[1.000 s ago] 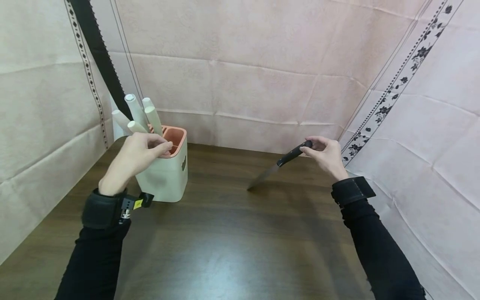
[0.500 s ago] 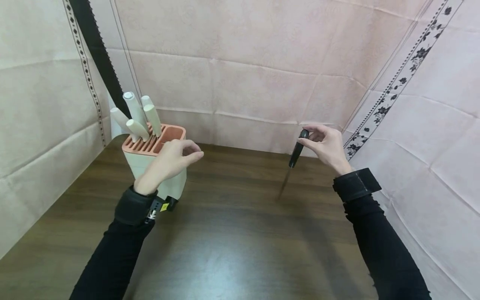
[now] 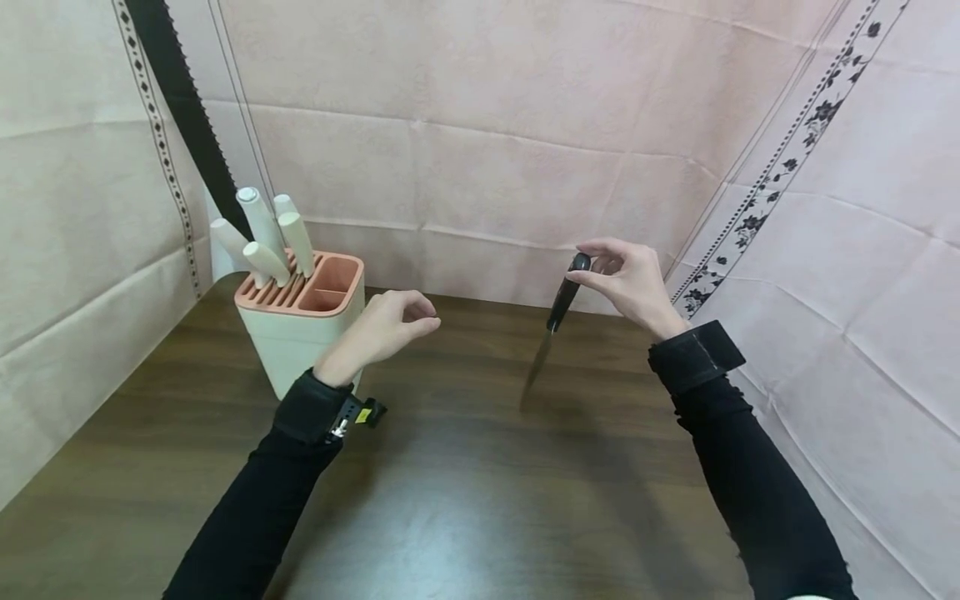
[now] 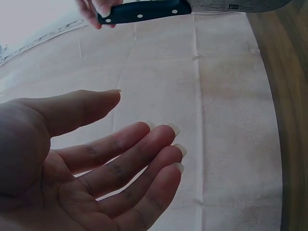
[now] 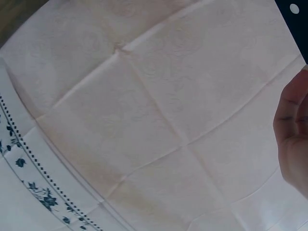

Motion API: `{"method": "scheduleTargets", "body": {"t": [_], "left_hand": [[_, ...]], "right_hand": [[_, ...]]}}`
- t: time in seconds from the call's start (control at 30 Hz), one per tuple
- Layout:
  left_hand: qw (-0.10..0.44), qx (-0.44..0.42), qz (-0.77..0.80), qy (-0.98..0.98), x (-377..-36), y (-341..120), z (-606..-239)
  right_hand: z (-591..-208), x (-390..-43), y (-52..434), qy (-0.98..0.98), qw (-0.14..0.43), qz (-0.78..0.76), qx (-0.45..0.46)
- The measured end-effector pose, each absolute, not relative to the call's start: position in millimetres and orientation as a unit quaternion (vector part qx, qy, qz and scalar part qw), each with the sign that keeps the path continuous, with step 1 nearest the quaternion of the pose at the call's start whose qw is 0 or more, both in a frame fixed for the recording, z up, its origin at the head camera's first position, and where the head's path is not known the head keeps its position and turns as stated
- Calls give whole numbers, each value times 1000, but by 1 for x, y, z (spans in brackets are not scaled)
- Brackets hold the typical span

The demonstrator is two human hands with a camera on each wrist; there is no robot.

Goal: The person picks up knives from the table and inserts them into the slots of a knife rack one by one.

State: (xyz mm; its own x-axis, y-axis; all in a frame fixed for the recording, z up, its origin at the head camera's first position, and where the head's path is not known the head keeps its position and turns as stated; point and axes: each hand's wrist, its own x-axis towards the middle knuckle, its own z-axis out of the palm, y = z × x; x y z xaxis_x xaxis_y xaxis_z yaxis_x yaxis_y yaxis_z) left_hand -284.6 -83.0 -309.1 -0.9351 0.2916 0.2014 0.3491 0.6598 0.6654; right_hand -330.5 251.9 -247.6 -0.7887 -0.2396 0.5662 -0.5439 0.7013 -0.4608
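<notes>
Pinching knife (image 3: 558,308) handle, right hand (image 3: 626,279) hangs blade-down over surface (image 3: 465,500) (blade print unreadable); left hand (image 3: 382,325) slack, holding nothing, beside knife block (image 3: 300,325).

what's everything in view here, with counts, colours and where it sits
black-handled steel knife: 1, black handle with silver blade, hanging point-down above the table, right of centre
cream plastic knife block with salmon-pink slotted top: 1, cream and pink, back left of the table
cream knife handles: 5, cream, sticking out of the block's slots
dark wooden table: 1, brown, across the foreground
pink cloth backdrop: 1, pink with black floral trim, behind and at both sides
left hand: 1, open, beside the block
right hand: 1, pinching the knife handle's end
</notes>
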Motion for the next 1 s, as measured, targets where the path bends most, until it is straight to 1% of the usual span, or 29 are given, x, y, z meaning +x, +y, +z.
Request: {"method": "scheduleTargets", "body": {"t": [0.2,0.5,0.83,1.0], "left_hand": [[19,-175,-379,-909,-289,-79,-311],[10,-179,-377,-909,-295,-75,-313],[26,-201,-383,-901,-300,-71,-316],[25,-213,-384,-898,-304,-66,-317]], "right_hand": [[-241,-330,242,-894,236,303,230],[-236,-329,223,-890,214,308,259],[-234,-327,204,-880,218,307,289],[-234,-325,200,-876,217,312,297]]}}
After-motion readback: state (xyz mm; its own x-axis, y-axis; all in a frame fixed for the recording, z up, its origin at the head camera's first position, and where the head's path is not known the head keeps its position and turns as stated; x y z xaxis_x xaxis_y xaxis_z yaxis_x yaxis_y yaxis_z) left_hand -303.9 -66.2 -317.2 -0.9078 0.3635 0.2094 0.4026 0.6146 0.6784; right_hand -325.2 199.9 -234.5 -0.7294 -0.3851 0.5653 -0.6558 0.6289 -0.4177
